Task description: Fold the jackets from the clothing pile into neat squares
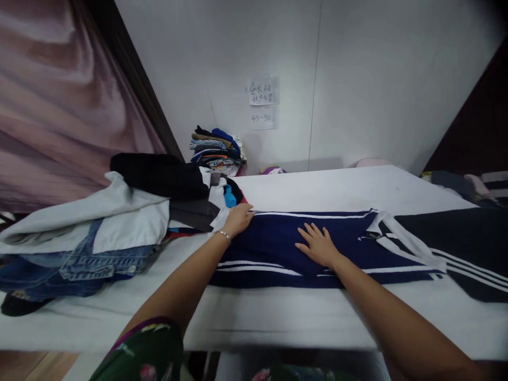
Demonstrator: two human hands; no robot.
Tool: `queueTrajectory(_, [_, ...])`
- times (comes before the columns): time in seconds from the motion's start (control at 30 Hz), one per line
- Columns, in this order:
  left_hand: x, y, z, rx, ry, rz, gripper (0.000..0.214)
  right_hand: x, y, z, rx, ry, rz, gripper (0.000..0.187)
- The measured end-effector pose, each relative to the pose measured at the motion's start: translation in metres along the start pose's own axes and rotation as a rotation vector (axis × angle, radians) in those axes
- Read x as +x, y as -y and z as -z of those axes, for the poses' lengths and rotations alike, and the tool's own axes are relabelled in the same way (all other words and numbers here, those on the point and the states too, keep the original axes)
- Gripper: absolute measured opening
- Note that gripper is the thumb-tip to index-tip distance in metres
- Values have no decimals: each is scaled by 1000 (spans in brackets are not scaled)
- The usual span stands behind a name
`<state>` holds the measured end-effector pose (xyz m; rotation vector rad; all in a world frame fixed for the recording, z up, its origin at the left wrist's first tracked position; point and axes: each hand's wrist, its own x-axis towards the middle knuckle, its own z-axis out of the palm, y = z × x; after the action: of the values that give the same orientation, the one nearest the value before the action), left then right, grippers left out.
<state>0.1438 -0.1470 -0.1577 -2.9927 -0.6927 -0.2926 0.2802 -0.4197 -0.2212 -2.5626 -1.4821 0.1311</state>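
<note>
A navy garment with white stripes [278, 241] lies folded flat on the white table [317, 185]. My left hand [238, 219] rests at the garment's far left corner, fingers curled onto the edge of the cloth. My right hand [317, 244] lies flat on the middle of the garment, fingers spread and pointing left. A silver bracelet sits on my left wrist.
A heap of clothes [119, 222], with denim, a pale jacket and black pieces, covers the table's left end. A small folded stack [216, 151] stands against the white wall under two paper notes [262, 103]. A black striped garment [464, 243] lies at the right.
</note>
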Motion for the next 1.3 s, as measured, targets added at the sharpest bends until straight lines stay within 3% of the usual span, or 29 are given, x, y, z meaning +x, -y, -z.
queueTrajectory(0.1, [-4, -27, -11, -50, 60, -142, 46, -1, 1, 3, 3, 6, -10, 70])
queueTrajectory(0.17, [-6, -35, -22, -72, 121, -159, 53, -2, 3, 5, 6, 13, -10, 70])
queueTrajectory(0.33, [-5, -30, -43, -125, 250, -65, 62, -5, 5, 6, 17, 10, -14, 70])
queueTrajectory(0.5, [-3, -25, -49, -119, 231, -87, 63, -5, 5, 11, 80, 55, -27, 71])
queueTrajectory(0.63, [-2, -25, -52, -76, 207, -91, 63, 10, 2, 34, 186, 92, -46, 75])
queueTrajectory(0.8, [-1, -24, -53, -49, 168, -104, 63, 35, -35, 54, 75, -20, -195, 70])
queueTrajectory(0.97, [-1, -23, -53, -62, 150, -113, 62, 28, -80, 35, 17, 81, -381, 71])
queueTrajectory(1.1, [0, -24, -52, -71, 158, -101, 62, 27, -86, 27, 52, 77, -381, 72])
queueTrajectory(1.2, [0, -24, -51, -66, 158, -101, 61, 31, -88, 36, 100, 93, -380, 72])
queueTrajectory(1.3, [1, -24, -52, -47, 156, -103, 61, 26, -106, 49, 47, -4, -423, 71])
